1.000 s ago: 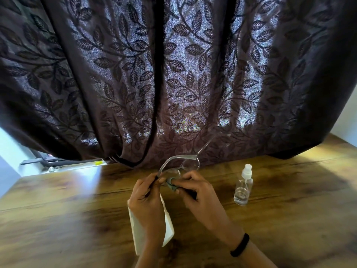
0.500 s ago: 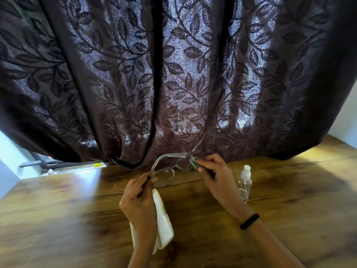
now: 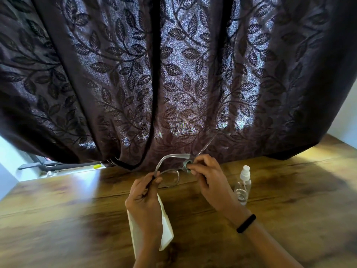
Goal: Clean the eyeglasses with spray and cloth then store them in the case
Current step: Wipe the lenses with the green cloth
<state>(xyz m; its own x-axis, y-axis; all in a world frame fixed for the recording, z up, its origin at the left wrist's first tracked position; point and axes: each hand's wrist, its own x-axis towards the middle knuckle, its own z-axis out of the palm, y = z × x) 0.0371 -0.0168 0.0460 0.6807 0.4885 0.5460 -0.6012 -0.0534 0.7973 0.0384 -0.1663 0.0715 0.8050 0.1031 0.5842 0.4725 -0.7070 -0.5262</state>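
While daylight glows through the dark, leaf-patterned curtain (image 3: 173, 74) hanging at the far side, the wood-grain worktop (image 3: 58, 219) shows a bright glare patch on its left. Near the middle, the left hand (image 3: 144, 202) is raised above the worktop, its thumb and forefinger pinched shut on the left end of the eyeglasses (image 3: 170, 171), a thin, clear-rimmed frame with rounded lenses. Under that hand and wrist lies a flat, off-white, rectangular case (image 3: 166, 229), partly hidden by the forearm. Right of it, the right hand (image 3: 208, 176) closes its grip on a small grey-green cloth (image 3: 187, 165), pressed against the right part of the frame near the hinge; one slim metallic temple arm sticks up and away toward the curtain. A black band (image 3: 246, 223) circles the right wrist. Just right of that hand, a small transparent spray bottle (image 3: 243, 184) with a white nozzle stands upright on the worktop, apart from both hands. Compared with half a second ago, both hands and the eyeglasses sit much as they did, the cloth remaining at the frame's right side and the bottle in the same spot.
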